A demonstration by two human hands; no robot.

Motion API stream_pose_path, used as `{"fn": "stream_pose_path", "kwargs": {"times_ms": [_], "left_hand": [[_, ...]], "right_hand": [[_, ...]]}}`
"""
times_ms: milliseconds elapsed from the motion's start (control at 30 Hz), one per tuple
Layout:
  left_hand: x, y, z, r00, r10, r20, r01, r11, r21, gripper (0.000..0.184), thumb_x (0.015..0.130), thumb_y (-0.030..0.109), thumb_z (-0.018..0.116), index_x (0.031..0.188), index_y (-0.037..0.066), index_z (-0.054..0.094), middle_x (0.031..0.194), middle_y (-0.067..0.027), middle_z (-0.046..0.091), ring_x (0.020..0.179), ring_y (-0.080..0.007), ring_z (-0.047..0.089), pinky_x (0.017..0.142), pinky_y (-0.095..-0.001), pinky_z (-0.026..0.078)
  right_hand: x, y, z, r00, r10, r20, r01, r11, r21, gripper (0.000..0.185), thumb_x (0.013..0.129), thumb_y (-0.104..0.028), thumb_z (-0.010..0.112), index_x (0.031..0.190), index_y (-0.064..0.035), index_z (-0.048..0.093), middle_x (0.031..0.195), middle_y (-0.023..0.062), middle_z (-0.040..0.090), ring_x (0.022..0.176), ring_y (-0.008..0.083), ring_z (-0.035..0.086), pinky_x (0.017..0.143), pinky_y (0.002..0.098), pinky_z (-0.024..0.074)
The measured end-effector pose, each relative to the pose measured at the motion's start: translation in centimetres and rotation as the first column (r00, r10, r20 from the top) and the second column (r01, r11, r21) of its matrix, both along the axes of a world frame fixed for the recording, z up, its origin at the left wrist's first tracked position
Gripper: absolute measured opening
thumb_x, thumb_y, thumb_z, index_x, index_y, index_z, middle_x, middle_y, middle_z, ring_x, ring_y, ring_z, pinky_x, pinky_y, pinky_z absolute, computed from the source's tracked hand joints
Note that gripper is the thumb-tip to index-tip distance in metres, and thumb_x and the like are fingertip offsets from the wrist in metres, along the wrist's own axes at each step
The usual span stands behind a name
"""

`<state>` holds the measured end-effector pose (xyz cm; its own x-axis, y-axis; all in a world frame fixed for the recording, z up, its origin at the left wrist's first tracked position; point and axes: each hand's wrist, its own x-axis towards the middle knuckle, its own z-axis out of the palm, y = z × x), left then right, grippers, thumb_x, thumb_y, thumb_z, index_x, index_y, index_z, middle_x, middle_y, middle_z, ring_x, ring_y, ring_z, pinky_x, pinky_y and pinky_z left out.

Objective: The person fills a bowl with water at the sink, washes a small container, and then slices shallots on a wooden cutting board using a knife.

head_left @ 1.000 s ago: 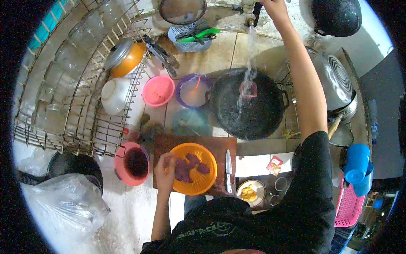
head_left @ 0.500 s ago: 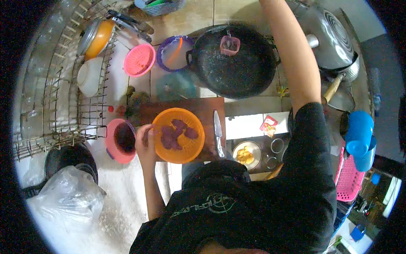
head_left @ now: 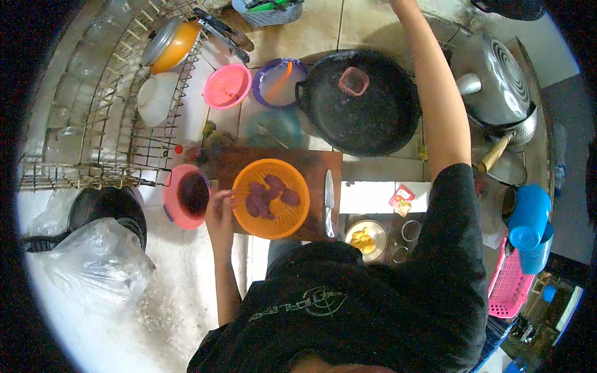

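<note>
- Water no longer falls into the wok (head_left: 373,127) in front of you; a second ago a stream was pouring in. The tap is out of view, so whether it is fully closed cannot be seen, but the missing stream suggests it is off.
- The wok sits on the tiles beyond the board (head_left: 318,160). A small pink box (head_left: 354,81) is inside it, towards the far side, much as before.
- Your right arm reaches up past the wok's right side. Your right hand (head_left: 403,5) is nearly all cut off by the top edge, so you get no telling how open it is or whether it has hold of anything.
- Your left hand (head_left: 219,214) has shifted from over the basket's left edge to just outside it. Its fingers are partly curled at the rim; touching or gripping, I cannot tell.
- The orange basket (head_left: 270,232) rests on the board, close to your body, with purple pieces (head_left: 271,193) inside. They lie in a similar cluster to a second ago, so your left hand seems to be at most steadying the basket.
- The knife (head_left: 329,199) lies on the board, right of the basket and apart from both hands.
</note>
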<state>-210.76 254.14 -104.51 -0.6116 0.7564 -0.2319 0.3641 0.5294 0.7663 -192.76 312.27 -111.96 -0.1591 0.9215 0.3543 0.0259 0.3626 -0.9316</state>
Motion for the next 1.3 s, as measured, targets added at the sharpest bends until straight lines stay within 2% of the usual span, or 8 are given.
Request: {"fn": "stream_pose_path", "kwargs": {"times_ms": [433, 700, 767, 833, 900, 1033, 1100, 1300], "left_hand": [[1.0, -1.6, 4.1, 0.989, 0.133, 0.062, -0.127, 0.988, -0.086, 0.018, 0.102, 0.014, 0.053, 0.112, 0.001, 0.060, 0.110, -0.0088, 0.066, 0.098, -0.0157, 0.064, 0.089, -0.0303, 0.051], [2.4, 0.4, 3.4, 0.999, -0.003, 0.039, 0.005, 1.000, -0.028, 0.017, 0.101, 0.014, 0.055, 0.110, 0.002, 0.061, 0.108, -0.0082, 0.066, 0.100, -0.0157, 0.063, 0.088, -0.0299, 0.050], [2.9, 0.9, 3.6, 0.999, -0.011, 0.033, 0.012, 1.000, -0.028, 0.016, 0.101, 0.014, 0.055, 0.110, 0.002, 0.061, 0.108, -0.0082, 0.066, 0.100, -0.0159, 0.063, 0.088, -0.0299, 0.050], [2.8, 0.9, 2.9, 0.996, 0.032, 0.078, -0.029, 0.999, -0.041, 0.016, 0.101, 0.014, 0.055, 0.110, 0.001, 0.061, 0.108, -0.0082, 0.066, 0.099, -0.0161, 0.063, 0.089, -0.0299, 0.050], [2.5, 0.6, 2.3, 0.996, 0.068, 0.061, -0.062, 0.993, -0.100, 0.017, 0.101, 0.014, 0.054, 0.110, 0.001, 0.061, 0.108, -0.0082, 0.066, 0.099, -0.0163, 0.063, 0.089, -0.0300, 0.050], [2.7, 0.6, 1.3, 0.979, 0.204, -0.018, -0.204, 0.965, -0.164, 0.018, 0.101, 0.013, 0.054, 0.111, 0.000, 0.061, 0.107, -0.0081, 0.065, 0.098, -0.0160, 0.063, 0.086, -0.0306, 0.051], [1.2, -1.2, -0.9, 0.964, 0.266, 0.011, -0.259, 0.947, -0.192, 0.018, 0.101, 0.013, 0.053, 0.111, 0.000, 0.061, 0.107, -0.0083, 0.065, 0.097, -0.0168, 0.064, 0.084, -0.0310, 0.051], [-1.0, -2.1, -3.7, 0.944, 0.326, 0.043, -0.311, 0.928, -0.207, 0.018, 0.101, 0.014, 0.052, 0.110, 0.000, 0.060, 0.106, -0.0100, 0.066, 0.092, -0.0190, 0.067, 0.079, -0.0308, 0.052]], "right_hand": [[-0.2, -4.4, 5.0, 0.996, -0.046, 0.078, 0.039, 0.995, 0.089, 0.039, 0.099, -0.019, 0.056, 0.129, 0.0054, 0.060, 0.096, 0.0195, 0.073, 0.085, 0.0221, 0.070, 0.074, 0.0326, 0.0528], [-0.1, -3.8, 5.0, 0.948, -0.225, 0.223, 0.152, 0.940, 0.304, 0.033, 0.094, -0.018, 0.058, 0.120, 0.0010, 0.065, 0.091, 0.0197, 0.071, 0.079, 0.0322, 0.069, 0.072, 0.0379, 0.0525], [0.3, -1.1, 1.1, 0.802, -0.186, 0.568, 0.076, 0.974, 0.212, 0.033, 0.094, -0.017, 0.057, 0.120, 0.0012, 0.064, 0.093, 0.0203, 0.071, 0.081, 0.0315, 0.070, 0.073, 0.0396, 0.0528], [1.9, -2.0, 0.1, 0.839, -0.160, 0.520, 0.167, 0.985, 0.034, 0.039, 0.095, -0.023, 0.057, 0.125, 0.0023, 0.060, 0.105, 0.0210, 0.068, 0.093, 0.0308, 0.068, 0.080, 0.0398, 0.0525], [4.2, -5.5, -1.2, 0.958, -0.278, 0.063, 0.285, 0.919, -0.272, 0.055, 0.098, -0.036, 0.057, 0.134, 0.0045, 0.050, 0.128, 0.0219, 0.061, 0.115, 0.0300, 0.063, 0.093, 0.0386, 0.0516], [5.5, -12.3, -25.6, 0.907, -0.128, 0.402, 0.356, 0.744, -0.566, 0.084, 0.087, -0.058, 0.063, 0.142, 0.0012, 0.037, 0.137, 0.0298, 0.052, 0.130, 0.0408, 0.050, 0.105, 0.0446, 0.0422], [4.5, -18.1, -39.3, 0.846, 0.008, 0.532, 0.419, 0.606, -0.676, 0.088, 0.083, -0.060, 0.067, 0.142, -0.0020, 0.036, 0.134, 0.0311, 0.052, 0.123, 0.0438, 0.055, 0.095, 0.0468, 0.0499], [-0.9, -20.3, -45.0, 0.999, 0.037, 0.040, 0.042, -0.051, -0.998, 0.057, 0.091, -0.042, 0.065, 0.135, -0.0146, 0.041, 0.114, 0.0206, 0.061, 0.089, 0.0338, 0.065, 0.064, 0.0445, 0.0570]]}}
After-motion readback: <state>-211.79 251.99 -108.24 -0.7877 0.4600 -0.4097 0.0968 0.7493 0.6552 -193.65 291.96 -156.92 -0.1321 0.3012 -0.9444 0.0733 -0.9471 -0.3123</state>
